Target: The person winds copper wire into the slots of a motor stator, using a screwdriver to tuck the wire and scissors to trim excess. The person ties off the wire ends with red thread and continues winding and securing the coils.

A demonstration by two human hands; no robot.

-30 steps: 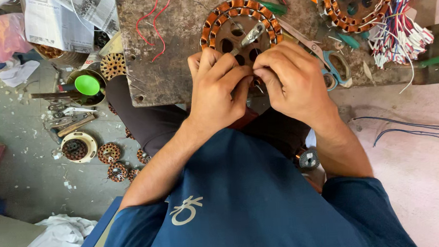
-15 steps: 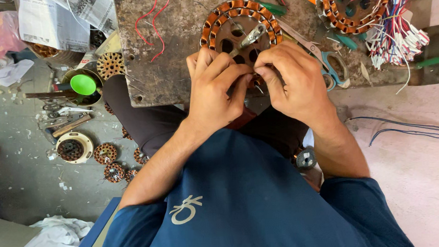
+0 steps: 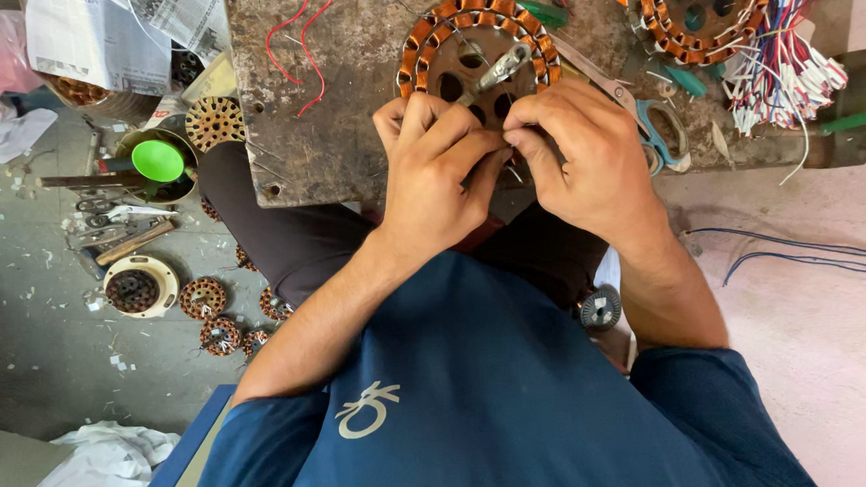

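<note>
A round motor stator (image 3: 474, 40) with copper-wound coils lies on a worn wooden bench (image 3: 346, 100), a metal shaft sticking up from its middle. My left hand (image 3: 436, 174) and my right hand (image 3: 586, 156) meet at the stator's near edge, fingers pinched together on thin wire ends there. The fingertips hide the wire itself. Both forearms reach out from a blue shirt.
A second stator (image 3: 702, 12) with a bundle of coloured wires (image 3: 784, 57) sits at the back right. Scissors with blue handles (image 3: 659, 133) lie beside my right hand. Red wires (image 3: 294, 43) trail on the bench. Left on the floor: several small stators (image 3: 204, 300), tools, a green-lidded can (image 3: 157, 161), newspaper.
Both hands stay pinched at the stator's near edge; only the fingers shift slightly. The view has nudged a little.
</note>
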